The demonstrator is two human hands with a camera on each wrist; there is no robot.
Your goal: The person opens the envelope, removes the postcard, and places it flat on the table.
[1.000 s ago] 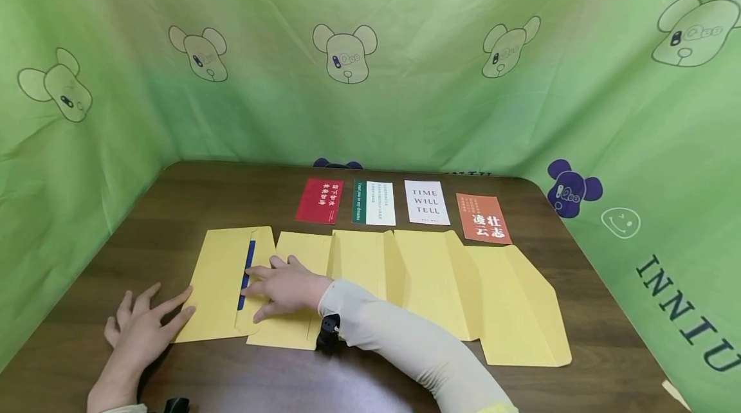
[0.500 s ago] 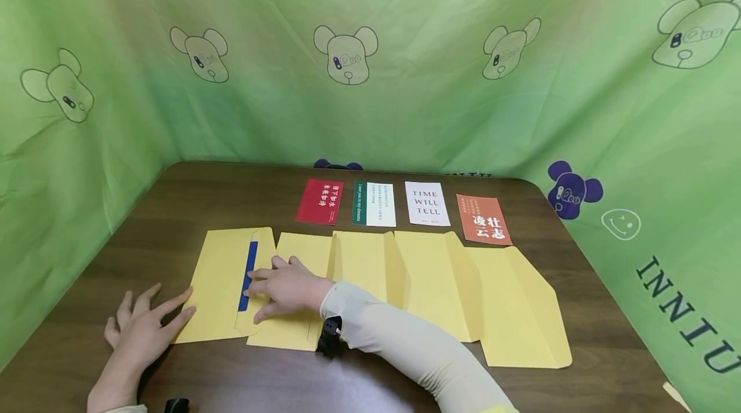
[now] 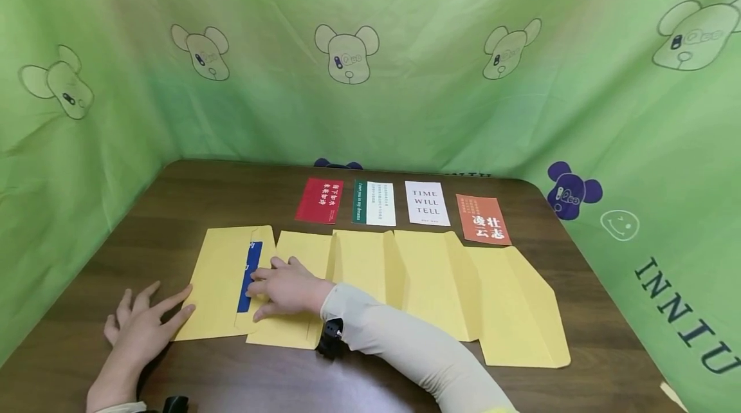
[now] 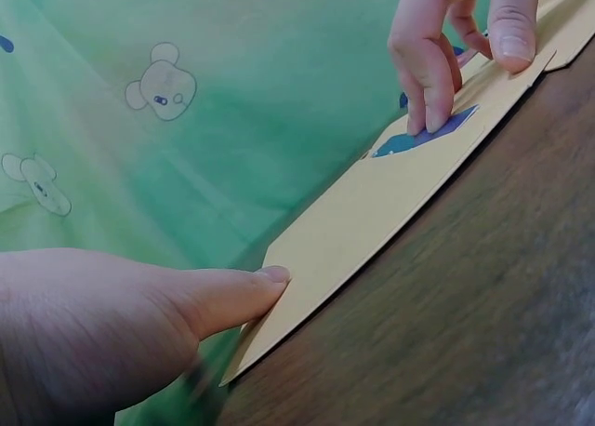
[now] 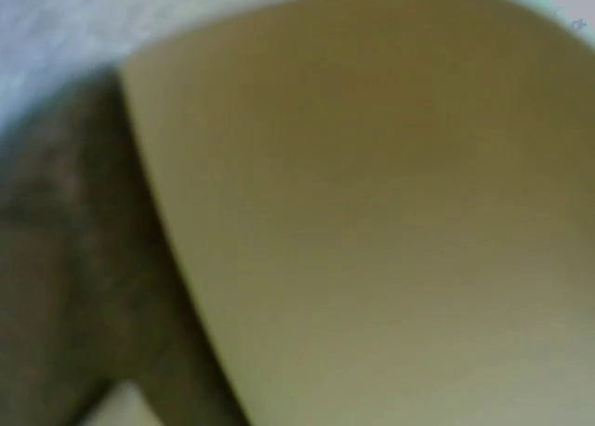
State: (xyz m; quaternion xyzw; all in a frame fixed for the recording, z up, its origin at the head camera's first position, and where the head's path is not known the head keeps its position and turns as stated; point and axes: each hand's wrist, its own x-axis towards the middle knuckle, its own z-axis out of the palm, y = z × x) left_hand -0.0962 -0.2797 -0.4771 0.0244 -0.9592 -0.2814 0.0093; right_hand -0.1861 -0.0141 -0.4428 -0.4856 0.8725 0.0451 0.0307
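In the head view a yellow envelope (image 3: 217,278) lies flat at the left, its flap side toward the right. A strip of blue card (image 3: 253,260) with small white marks shows at its opening; the rest is hidden inside. My right hand (image 3: 286,287) rests its fingertips on the blue card, the thumb lower down near the flap. At the envelope's left edge my left hand (image 3: 139,326) touches the paper with spread fingers. The left wrist view shows the left thumb (image 4: 232,296) on the edge. Blurred yellow paper (image 5: 372,212) fills most of the right wrist view.
Several more yellow envelopes, flaps unfolded, overlap in a row to the right, the last one (image 3: 515,316) farthest out. Behind them lie a red card (image 3: 320,201), a green-and-white card (image 3: 379,204), a white card (image 3: 427,203) and an orange card (image 3: 483,219). Green cloth (image 3: 260,117) surrounds the table.
The blue card has slid a little to the right out of the envelope, and white marks now show on it. Both hands are almost where they were.
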